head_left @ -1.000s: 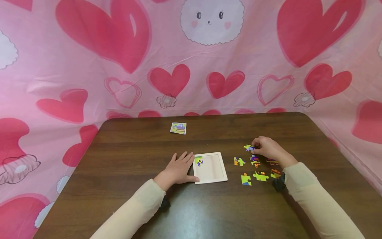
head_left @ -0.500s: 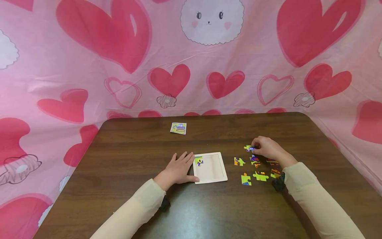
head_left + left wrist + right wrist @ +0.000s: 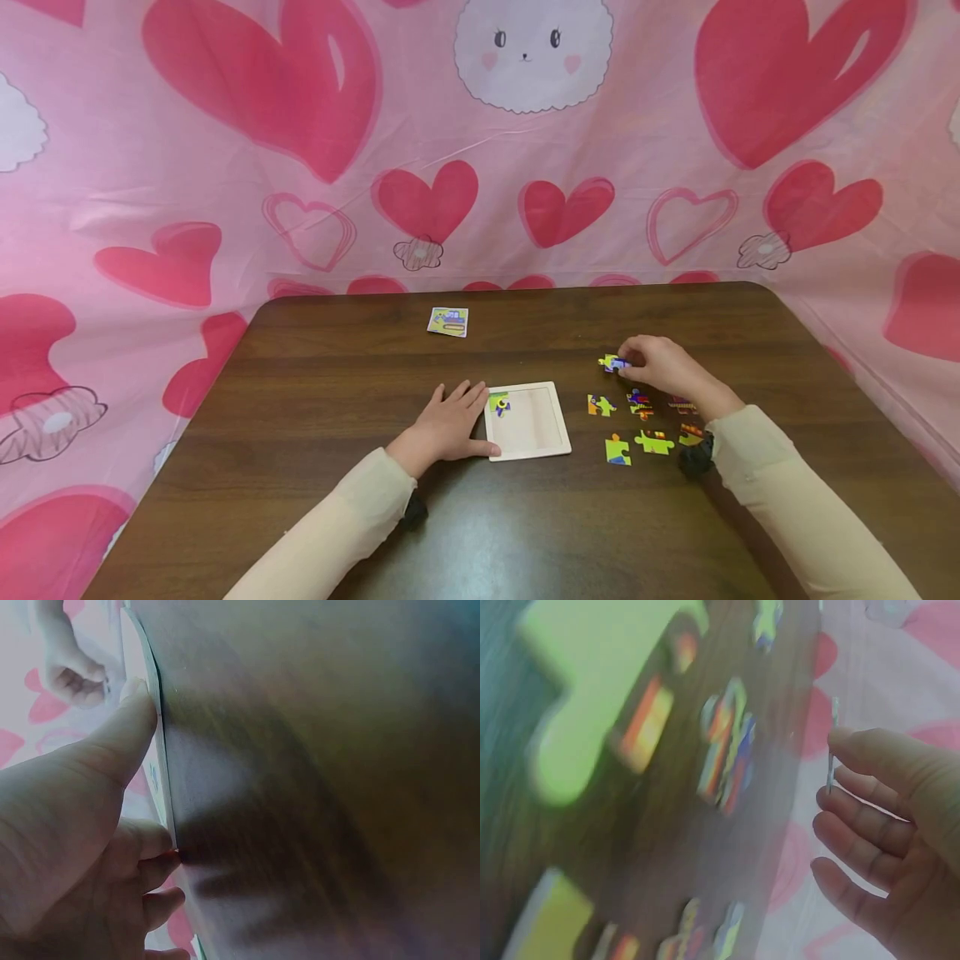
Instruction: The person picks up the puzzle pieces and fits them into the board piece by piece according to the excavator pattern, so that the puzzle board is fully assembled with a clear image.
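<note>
My right hand [image 3: 663, 367] pinches a yellow-green and blue jigsaw piece [image 3: 611, 363] between thumb and fingers. In the right wrist view that piece [image 3: 834, 712] is seen edge-on, raised off the table. At the table's middle lies a square wooden puzzle tray [image 3: 532, 456], with one green and purple piece [image 3: 500, 403] in its upper left corner. My left hand [image 3: 442, 427] rests against the tray's left side, fingers spread and thumb on the lower left corner. The left wrist view shows the thumb [image 3: 127, 731] over the tray's edge.
Several loose jigsaw pieces [image 3: 654, 442] lie right of the tray, below my right hand. One orange and green piece [image 3: 602, 406] is nearest the tray. A small picture card [image 3: 448, 322] of a digger lies toward the back. Behind the table hangs a pink heart-patterned cloth [image 3: 487, 133].
My right hand has lifted the pinched jigsaw piece and shifted it slightly left and away from me. The left hand and tray have stayed still.
</note>
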`<state>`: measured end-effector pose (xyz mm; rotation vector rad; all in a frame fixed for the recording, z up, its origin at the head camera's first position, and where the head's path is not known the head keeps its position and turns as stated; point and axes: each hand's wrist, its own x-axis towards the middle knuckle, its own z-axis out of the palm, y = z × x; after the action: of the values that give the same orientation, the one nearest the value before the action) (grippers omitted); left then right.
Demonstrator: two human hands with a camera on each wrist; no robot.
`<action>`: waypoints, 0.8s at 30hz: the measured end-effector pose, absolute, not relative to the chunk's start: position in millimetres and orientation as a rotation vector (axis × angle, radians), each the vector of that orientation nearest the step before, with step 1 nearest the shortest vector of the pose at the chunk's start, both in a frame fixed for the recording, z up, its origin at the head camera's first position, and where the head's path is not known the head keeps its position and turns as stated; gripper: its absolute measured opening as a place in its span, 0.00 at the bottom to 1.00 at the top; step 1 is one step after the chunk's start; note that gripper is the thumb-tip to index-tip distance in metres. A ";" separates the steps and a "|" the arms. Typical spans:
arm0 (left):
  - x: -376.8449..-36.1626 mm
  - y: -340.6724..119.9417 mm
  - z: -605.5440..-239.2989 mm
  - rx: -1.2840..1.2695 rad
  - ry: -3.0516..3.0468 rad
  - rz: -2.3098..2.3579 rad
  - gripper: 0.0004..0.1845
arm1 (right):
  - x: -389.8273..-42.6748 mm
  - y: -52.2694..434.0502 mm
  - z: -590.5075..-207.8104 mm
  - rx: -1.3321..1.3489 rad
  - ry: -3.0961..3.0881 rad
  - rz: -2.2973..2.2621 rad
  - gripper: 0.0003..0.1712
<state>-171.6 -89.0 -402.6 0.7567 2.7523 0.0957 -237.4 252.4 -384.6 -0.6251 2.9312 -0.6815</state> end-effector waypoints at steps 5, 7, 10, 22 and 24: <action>-171.3 -88.9 -401.9 0.764 2.752 0.094 0.48 | -232.4 235.5 -379.4 -0.685 2.955 -0.744 0.12; -171.1 -88.8 -401.3 0.764 2.750 0.106 0.48 | -230.6 228.3 -377.8 -0.717 2.953 -0.762 0.12; -170.9 -88.9 -400.7 0.767 2.745 0.116 0.48 | -227.4 216.9 -375.5 -0.772 2.952 -0.765 0.12; -170.9 -88.0 -400.6 0.746 2.738 0.110 0.48 | -217.4 172.5 -379.5 -1.125 2.865 -0.672 0.10; -170.9 -87.7 -400.5 0.742 2.738 0.105 0.48 | -216.3 165.6 -381.9 -1.165 2.841 -0.661 0.10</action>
<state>-170.9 -87.7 -400.5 0.7424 2.7377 0.1055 -216.3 165.6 -381.9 -1.1650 2.8412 -0.6614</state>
